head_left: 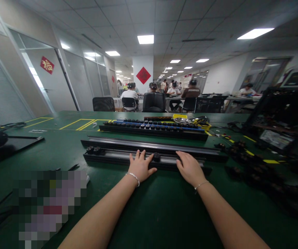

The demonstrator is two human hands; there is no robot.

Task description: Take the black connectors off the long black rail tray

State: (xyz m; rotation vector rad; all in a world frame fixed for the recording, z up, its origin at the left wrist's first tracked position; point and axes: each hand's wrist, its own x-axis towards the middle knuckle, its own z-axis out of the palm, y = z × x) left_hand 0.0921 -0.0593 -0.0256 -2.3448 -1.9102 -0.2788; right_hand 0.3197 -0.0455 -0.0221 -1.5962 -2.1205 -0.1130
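A long black rail (117, 159) with a shiny metal channel lies across the green table. My left hand (140, 166) rests on it with the fingers spread, the thumb toward the right. Just right of those fingertips, a small black block (156, 157) sits in the channel. Farther right, my right hand (191, 168) lies on the same rail, its fingers stretched out and holding nothing I can see. A pair of small black parts (93, 150) sits at the rail's left end. Right behind is a second, similar rail (149, 143).
Farther back stands a black rail (151, 127) lined with many small parts and a blue strip. Loose black parts (258, 169) are heaped at right, beside dark equipment (278, 117). A blurred-out object (57, 204) lies front left. People (129, 92) sit at tables beyond.
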